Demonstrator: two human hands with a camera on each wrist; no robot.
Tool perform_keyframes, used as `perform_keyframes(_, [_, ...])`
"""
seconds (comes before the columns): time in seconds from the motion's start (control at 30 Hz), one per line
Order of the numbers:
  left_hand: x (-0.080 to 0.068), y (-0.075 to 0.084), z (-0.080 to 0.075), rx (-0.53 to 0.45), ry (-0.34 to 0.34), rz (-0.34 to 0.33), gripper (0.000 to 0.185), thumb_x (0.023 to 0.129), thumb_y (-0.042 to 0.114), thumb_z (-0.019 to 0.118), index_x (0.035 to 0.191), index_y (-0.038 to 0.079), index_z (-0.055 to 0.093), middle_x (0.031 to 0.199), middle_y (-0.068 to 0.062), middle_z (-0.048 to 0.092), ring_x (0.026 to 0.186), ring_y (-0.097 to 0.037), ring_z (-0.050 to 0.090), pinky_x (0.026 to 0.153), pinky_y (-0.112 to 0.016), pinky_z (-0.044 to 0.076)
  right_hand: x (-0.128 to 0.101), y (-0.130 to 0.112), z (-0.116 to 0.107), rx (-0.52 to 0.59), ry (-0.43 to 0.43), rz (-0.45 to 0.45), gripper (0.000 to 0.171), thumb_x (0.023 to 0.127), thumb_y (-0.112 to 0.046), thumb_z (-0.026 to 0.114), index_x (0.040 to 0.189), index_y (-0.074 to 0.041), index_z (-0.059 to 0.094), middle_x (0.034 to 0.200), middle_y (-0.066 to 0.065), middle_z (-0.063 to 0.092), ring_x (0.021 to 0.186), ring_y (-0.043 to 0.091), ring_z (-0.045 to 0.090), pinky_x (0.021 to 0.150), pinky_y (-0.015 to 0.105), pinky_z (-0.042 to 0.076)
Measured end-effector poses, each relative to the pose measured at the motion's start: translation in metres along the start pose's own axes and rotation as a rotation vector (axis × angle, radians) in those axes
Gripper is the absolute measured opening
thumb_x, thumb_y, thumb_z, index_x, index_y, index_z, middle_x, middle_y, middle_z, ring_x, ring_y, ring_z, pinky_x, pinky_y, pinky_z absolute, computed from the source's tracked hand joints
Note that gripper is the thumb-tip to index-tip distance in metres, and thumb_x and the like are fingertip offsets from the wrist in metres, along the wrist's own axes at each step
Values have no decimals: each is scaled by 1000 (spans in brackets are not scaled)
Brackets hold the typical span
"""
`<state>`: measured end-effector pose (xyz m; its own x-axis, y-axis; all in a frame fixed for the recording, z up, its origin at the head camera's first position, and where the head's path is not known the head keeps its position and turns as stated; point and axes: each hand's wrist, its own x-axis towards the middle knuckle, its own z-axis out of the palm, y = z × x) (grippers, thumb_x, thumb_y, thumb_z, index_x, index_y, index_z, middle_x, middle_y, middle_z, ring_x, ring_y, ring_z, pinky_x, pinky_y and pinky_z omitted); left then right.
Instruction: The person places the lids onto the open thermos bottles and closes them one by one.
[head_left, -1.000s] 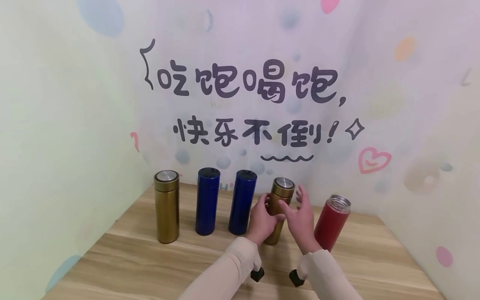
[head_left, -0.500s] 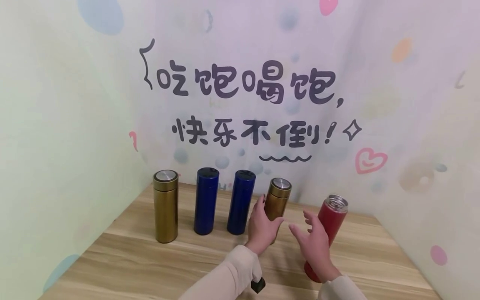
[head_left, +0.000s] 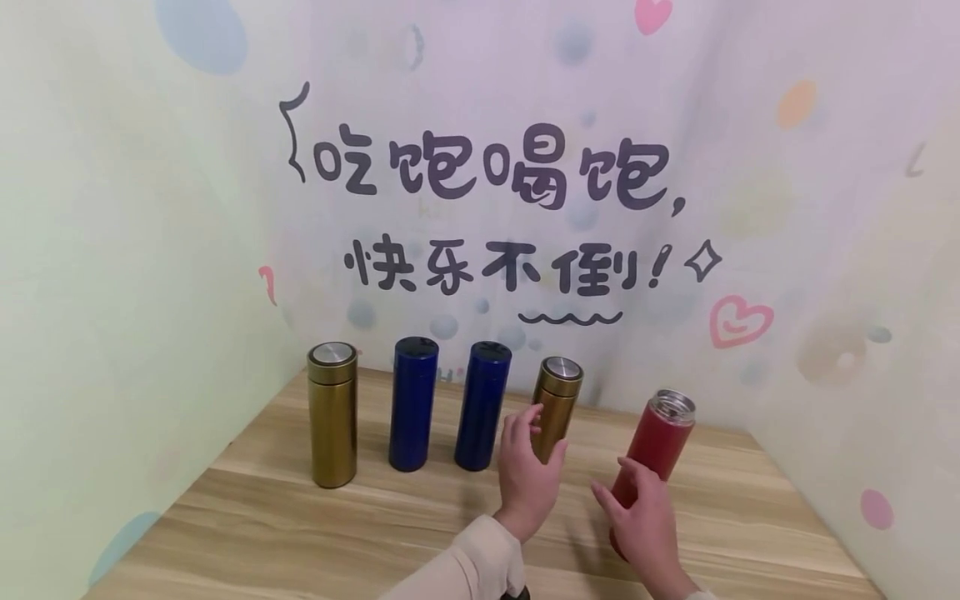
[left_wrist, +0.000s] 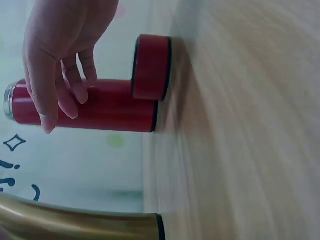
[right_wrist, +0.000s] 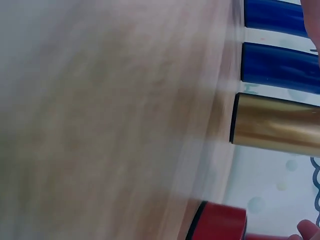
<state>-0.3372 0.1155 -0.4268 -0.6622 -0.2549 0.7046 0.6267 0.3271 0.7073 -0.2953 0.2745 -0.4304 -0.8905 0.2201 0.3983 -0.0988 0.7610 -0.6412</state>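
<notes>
My left hand [head_left: 528,479] curls round the lower part of a gold flask [head_left: 557,404], thumb across its front and fingers on its left side. This gold flask [left_wrist: 75,222] stands upright with its lid on and also shows in the right wrist view [right_wrist: 275,125]. My right hand [head_left: 647,521] is lower and to the right, with relaxed fingers [left_wrist: 60,85] in front of the open red flask [head_left: 660,437], holding nothing. The red lid [left_wrist: 150,67] stands on the table beside the red flask [left_wrist: 100,107], mostly hidden under my right hand in the head view.
On the wooden table [head_left: 300,533] stand a second gold flask [head_left: 332,417] at the left and two blue flasks [head_left: 413,404] [head_left: 482,408] in a row. Patterned walls close in behind and on both sides.
My right hand left the gold flask, moved right and down, and now hovers by the red flask and lid. My left hand slid slightly lower on the gold flask.
</notes>
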Motion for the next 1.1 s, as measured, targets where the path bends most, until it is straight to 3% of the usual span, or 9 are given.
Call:
perform_keyframes(0.2, [-7, -2, 7, 4, 39, 156, 48, 81, 13, 80, 123, 13, 57, 113, -1, 56, 92, -15, 60, 74, -31, 53, -4, 6, -6, -68, -31, 51, 56, 86, -23, 76, 128, 3, 51, 124, 27, 55, 114, 41, 44, 95, 58, 40])
perform_keyframes(0.4, [-17, -2, 16, 8, 18, 223, 50, 76, 8, 81, 121, 13, 59, 108, 0, 57, 86, -14, 60, 74, -23, 51, -5, 13, -9, -167, -96, 84, 59, 83, -30, 78, 124, 5, 54, 118, 28, 57, 108, 42, 45, 88, 57, 41])
perform_keyframes(0.67, [-23, 0, 23, 3, -114, 134, 49, 76, 18, 83, 120, 16, 60, 111, 2, 60, 91, -14, 62, 75, -21, 50, -6, 20, -13, -206, -220, 111, 62, 78, -34, 81, 120, 6, 57, 115, 24, 59, 104, 39, 51, 88, 60, 44])
perform_keyframes(1.1, [-25, 0, 21, 8, -136, 72, 55, 73, 18, 85, 122, 15, 59, 114, 3, 60, 93, -17, 62, 76, -21, 49, -7, 36, -15, -269, -347, 48, 68, 73, -26, 83, 121, 12, 53, 105, 24, 63, 97, 41, 59, 84, 57, 47])
